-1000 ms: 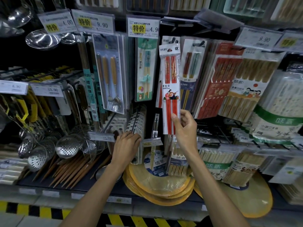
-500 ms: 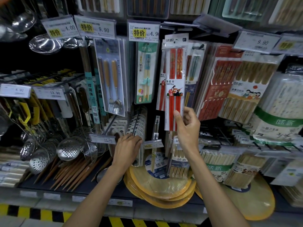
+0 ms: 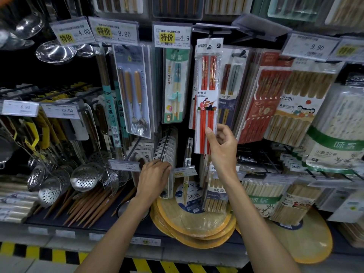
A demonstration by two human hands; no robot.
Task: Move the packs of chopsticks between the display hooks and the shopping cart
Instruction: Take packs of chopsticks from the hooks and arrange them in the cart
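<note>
Hanging packs point(image 3: 233, 79) crowd side by side; price tags point(image 3: 172, 35) overhang; front open.

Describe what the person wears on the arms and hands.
The left forearm and right forearm are bare down to the frame's edge: no sleeves show. The left grip and right grip are ungloved, with no ring, watch, bracelet or marking visible.

A dark shop shelf point(image 3: 82, 230) carries steel skimmers point(image 3: 84, 177), round woven mats point(image 3: 197, 229) and price tags point(image 3: 115, 32), above a yellow-and-black striped floor edge point(image 3: 27, 253).
</note>
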